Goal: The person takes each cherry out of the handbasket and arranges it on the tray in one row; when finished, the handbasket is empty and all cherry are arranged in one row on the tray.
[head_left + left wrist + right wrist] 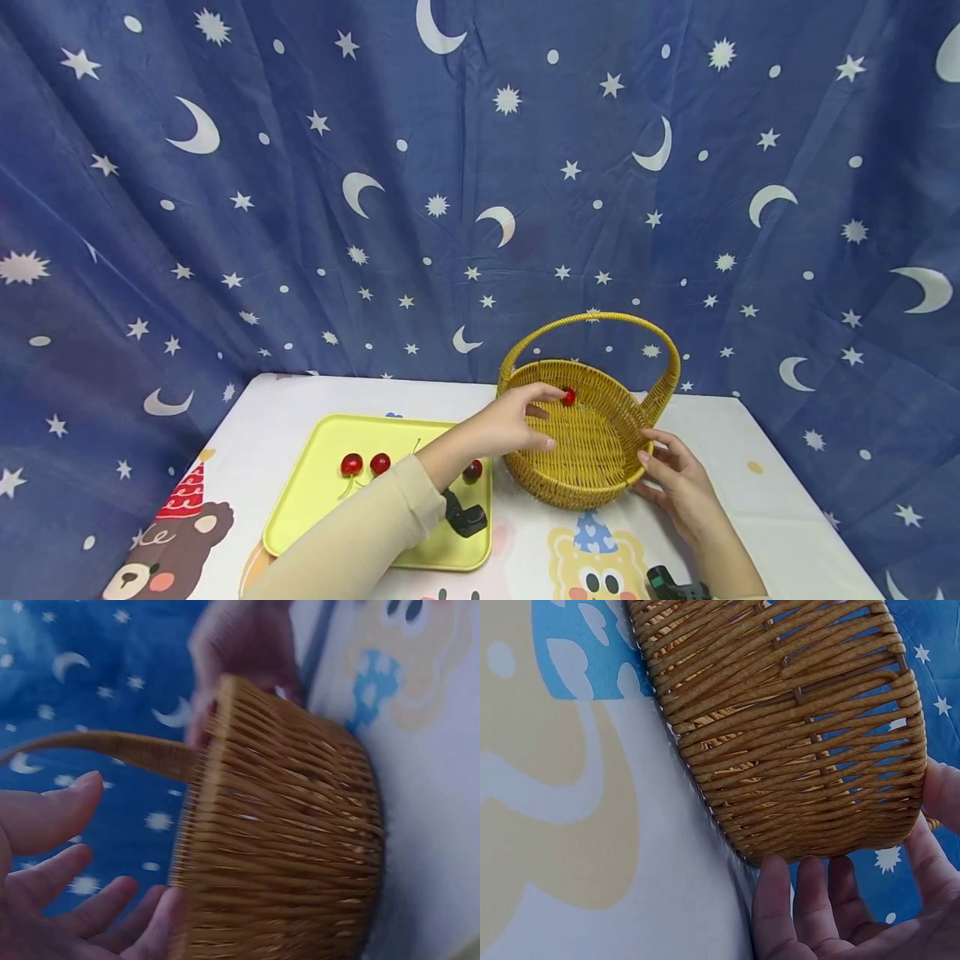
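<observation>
A yellow wicker basket (573, 498) with a tall arched handle stands on the table. One red cherry (569, 397) lies inside, towards its back wall. Over the basket's left part hovers my left hand (517, 421), fingers spread and loosely bent with nothing between them; the index fingertip appears beside the cherry. At the right rim, my right hand (678, 479) grips the basket between thumb and fingers. In the right wrist view several fingertips (817, 900) touch the woven side. The left wrist view shows the basket's outer wall (285, 825), slightly blurred.
Left of the basket lies a yellow tray (322, 492) with dark red cherries (352, 464) and thin stems; my left forearm hides part of it. The white tablecloth (738, 492) has cartoon bears. Behind the table hangs a blue curtain (480, 167) with moons and stars.
</observation>
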A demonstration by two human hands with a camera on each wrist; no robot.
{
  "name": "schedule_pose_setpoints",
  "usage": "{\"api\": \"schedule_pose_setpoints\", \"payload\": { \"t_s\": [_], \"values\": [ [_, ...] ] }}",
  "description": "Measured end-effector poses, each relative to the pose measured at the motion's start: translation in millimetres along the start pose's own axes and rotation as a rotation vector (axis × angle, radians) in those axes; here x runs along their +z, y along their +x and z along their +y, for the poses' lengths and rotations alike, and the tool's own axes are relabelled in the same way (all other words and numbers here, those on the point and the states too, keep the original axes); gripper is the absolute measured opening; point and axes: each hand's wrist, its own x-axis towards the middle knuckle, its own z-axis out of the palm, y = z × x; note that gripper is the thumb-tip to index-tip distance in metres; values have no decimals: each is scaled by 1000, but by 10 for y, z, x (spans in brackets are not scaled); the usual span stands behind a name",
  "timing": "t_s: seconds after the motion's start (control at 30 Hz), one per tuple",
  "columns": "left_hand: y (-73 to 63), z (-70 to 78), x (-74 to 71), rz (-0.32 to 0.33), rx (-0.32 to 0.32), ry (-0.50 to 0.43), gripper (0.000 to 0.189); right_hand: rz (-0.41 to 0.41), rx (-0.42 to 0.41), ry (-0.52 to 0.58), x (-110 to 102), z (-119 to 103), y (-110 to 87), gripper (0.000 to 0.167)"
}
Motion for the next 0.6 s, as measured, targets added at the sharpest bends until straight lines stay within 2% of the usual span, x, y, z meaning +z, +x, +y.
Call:
{"api": "schedule_pose_setpoints", "payload": {
  "t_s": [0.17, 0.3, 0.47, 0.6],
  "values": [
    [341, -122, 192, 4, -20, 42, 72, -4, 9, -4, -30, 14, -1, 43],
    [566, -156, 244, 22, -42, 69, 73, -9, 17, -9, -48, 13, 17, 42],
    [724, -220, 256, 54, -99, -9, 71, -8, 16, -14, -38, 7, 42, 43],
    [796, -307, 309, 57, -131, -6, 71, -12, 18, -12, -35, 19, 42, 42]
  ]
}}
